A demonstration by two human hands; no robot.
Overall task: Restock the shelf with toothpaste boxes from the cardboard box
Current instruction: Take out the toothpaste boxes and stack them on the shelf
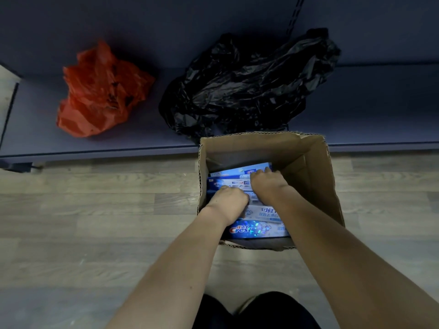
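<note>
An open cardboard box (308, 167) stands on the floor against the front edge of a low dark-blue shelf (142, 138). Inside lie several blue-and-white toothpaste boxes (259, 230) side by side; the nearest one reads Crest. Both my hands are down inside the box. My left hand (229, 200) rests on the middle boxes with its fingers curled down between them. My right hand (266, 184) spans the farther boxes, fingertips hooked over the far one and thumb on the near side. The boxes under my hands are partly hidden.
On the shelf lie a crumpled red plastic bag (99, 91) at the left and a crumpled black plastic bag (244, 86) right behind the cardboard box. Wood-look floor (95, 222) stretches to the left. My dark-trousered knees (256, 312) are at the bottom edge.
</note>
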